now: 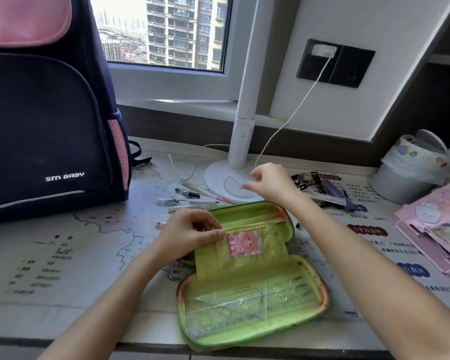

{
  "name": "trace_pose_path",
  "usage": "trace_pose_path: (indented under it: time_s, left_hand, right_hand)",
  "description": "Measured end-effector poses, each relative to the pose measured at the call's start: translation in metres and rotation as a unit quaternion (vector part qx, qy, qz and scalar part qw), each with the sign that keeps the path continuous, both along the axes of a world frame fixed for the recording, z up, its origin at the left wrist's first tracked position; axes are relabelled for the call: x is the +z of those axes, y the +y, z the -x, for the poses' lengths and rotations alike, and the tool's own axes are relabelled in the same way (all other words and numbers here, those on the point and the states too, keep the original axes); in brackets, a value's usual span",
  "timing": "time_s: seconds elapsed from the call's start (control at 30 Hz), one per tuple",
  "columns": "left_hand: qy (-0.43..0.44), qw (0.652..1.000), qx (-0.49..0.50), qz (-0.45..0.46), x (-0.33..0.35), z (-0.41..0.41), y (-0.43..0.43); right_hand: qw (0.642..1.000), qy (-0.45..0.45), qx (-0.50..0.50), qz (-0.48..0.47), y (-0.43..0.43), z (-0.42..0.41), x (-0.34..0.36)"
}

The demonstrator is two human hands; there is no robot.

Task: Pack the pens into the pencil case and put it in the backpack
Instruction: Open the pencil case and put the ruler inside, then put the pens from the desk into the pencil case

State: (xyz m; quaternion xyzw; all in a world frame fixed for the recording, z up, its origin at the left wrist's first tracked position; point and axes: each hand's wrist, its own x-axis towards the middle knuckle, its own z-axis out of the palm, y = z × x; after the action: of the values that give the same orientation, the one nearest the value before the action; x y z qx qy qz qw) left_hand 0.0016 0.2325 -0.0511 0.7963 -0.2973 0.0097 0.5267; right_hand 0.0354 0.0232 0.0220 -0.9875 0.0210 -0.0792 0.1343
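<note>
The left grip [190, 233] pinches the upper left edge of the flap [247, 263] inside the case [252, 289], which lies open on the bench [63, 268]. The right grip [269, 183] hovers over the lamp base [216, 178], fingers loosely curled and blurred; whether it holds anything cannot be told. Pens [187, 194] lie just behind the case, and the backpack [44, 126] stands upright at left.

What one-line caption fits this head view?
Left hand pinches the flap of the open green pencil case; right hand hovers near loose pens beside the backpack.
</note>
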Motion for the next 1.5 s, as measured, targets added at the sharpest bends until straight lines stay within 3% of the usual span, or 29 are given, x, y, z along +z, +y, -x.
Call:
trace_pose_path:
  time_s: [0.07,0.17,0.43,0.5,0.6,0.67,0.73,0.83,0.93,1.0,1.17,1.27,1.33,1.43,1.5]
  left_hand:
    - [-0.002,1.000,-0.003,-0.002,-0.003,-0.002,0.000]
    - [0.000,1.000,-0.003,0.001,-0.006,-0.004,0.000]
    - [-0.001,1.000,-0.016,-0.002,-0.006,-0.005,0.000]
    - [0.000,1.000,-0.014,-0.005,-0.005,-0.004,0.000]
    - [-0.004,1.000,-0.014,-0.012,-0.002,-0.004,0.000]
    - [0.002,1.000,-0.014,-0.015,0.000,-0.002,0.000]
    - [0.009,1.000,-0.009,-0.014,0.001,-0.001,0.000]
    - [0.026,1.000,-0.002,0.001,0.005,0.003,-0.001]
    - [0.064,0.998,-0.009,0.022,0.012,0.010,-0.002]
    - [0.077,0.996,-0.018,0.038,0.018,0.021,-0.004]
    - [0.064,0.992,-0.101,-0.027,0.037,0.053,0.001]
    - [0.048,0.953,-0.204,-0.220,0.038,0.075,0.005]
    - [0.006,0.930,-0.213,-0.298,0.033,0.084,0.007]
    - [0.025,0.966,-0.139,-0.215,0.030,0.083,0.013]
    - [-0.031,0.983,-0.002,-0.178,0.026,0.069,0.018]
  right_hand:
    - [0.993,0.073,0.012,0.092,0.011,-0.028,-0.013]
    - [0.977,0.149,0.040,0.149,0.024,-0.049,-0.029]
    - [0.974,0.109,0.061,0.190,0.025,-0.039,-0.029]
    - [0.991,0.022,0.018,0.132,0.016,-0.028,-0.021]
    - [0.983,-0.169,-0.011,-0.064,0.001,0.008,-0.001]
    - [0.950,-0.147,0.084,-0.264,-0.006,0.056,0.009]
    - [0.925,-0.063,0.177,-0.331,-0.007,0.109,0.010]
    - [0.952,-0.082,0.251,-0.153,-0.006,0.160,-0.015]
    - [0.943,-0.163,0.285,0.046,-0.004,0.173,-0.047]
    - [0.939,-0.172,0.282,0.096,-0.005,0.177,-0.059]
    - [0.956,-0.143,0.256,-0.009,-0.014,0.190,-0.054]
    - [0.946,-0.239,0.188,-0.116,-0.025,0.197,-0.037]
    - [0.944,-0.270,0.145,-0.122,-0.030,0.195,-0.030]
    - [0.974,-0.161,0.120,-0.107,-0.028,0.187,-0.034]
    - [0.988,-0.033,0.133,-0.066,-0.026,0.181,-0.040]
